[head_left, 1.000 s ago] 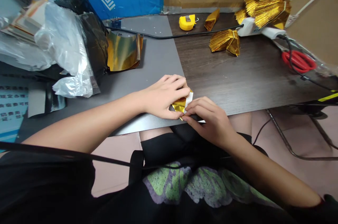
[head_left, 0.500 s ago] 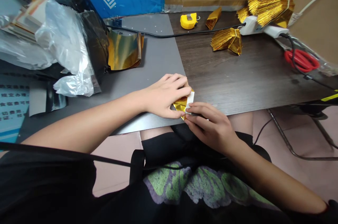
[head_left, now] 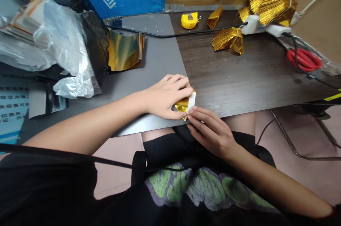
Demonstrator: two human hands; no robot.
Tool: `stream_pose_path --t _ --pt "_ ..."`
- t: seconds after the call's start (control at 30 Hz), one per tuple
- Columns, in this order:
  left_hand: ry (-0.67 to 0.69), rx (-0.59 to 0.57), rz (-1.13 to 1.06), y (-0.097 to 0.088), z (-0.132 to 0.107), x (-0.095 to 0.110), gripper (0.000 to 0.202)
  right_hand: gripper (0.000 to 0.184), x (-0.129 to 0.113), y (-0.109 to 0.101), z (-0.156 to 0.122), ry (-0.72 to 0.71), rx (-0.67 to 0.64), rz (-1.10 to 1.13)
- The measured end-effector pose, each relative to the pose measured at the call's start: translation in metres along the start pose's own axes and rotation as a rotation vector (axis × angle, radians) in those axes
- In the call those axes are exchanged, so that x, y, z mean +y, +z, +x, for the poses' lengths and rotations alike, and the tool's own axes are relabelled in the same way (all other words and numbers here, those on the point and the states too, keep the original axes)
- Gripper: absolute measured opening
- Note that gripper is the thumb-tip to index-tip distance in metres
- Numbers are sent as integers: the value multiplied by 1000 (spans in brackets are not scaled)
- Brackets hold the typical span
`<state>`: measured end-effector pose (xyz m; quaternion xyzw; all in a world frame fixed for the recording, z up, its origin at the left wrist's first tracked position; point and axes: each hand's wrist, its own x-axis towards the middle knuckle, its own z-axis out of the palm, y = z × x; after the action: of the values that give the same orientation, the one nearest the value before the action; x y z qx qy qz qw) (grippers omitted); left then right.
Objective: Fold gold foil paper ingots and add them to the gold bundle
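A sheet of gold foil paper with a folded white strip along its right side lies near the table's front edge. My left hand holds it down, fingers curled over its top and the thumb pressed on its lower corner. Its far part is hidden under that hand. My right hand comes in from the lower right with its fingers close together. The fingertips grip the lower end of the white strip, near my left thumb.
Behind lie a yellow tape measure, a folded gold piece and a fanned gold bundle. Red-handled scissors lie right, beside a white power strip. Gold sheets and plastic bags stand left. A black cable crosses the table.
My right hand has shifted slightly down along the white strip, so more of the strip shows. My left hand and the foil paper stay in place.
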<state>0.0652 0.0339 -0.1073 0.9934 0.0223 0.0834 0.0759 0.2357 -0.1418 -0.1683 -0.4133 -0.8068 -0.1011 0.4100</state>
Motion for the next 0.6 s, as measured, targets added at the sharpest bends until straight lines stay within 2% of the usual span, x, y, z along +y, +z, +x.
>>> stream_pose_path --t 0.17,0.37,0.6 --pt "4 11 13 1 0 0 46 55 2 2 -5 -26 25 -11" --pt "-1 -1 -4 1 0 -1 46 39 4 3 -9 -57 16 -2" --pt "0 1 -5 0 0 0 46 37 2 4 -9 -21 16 5"
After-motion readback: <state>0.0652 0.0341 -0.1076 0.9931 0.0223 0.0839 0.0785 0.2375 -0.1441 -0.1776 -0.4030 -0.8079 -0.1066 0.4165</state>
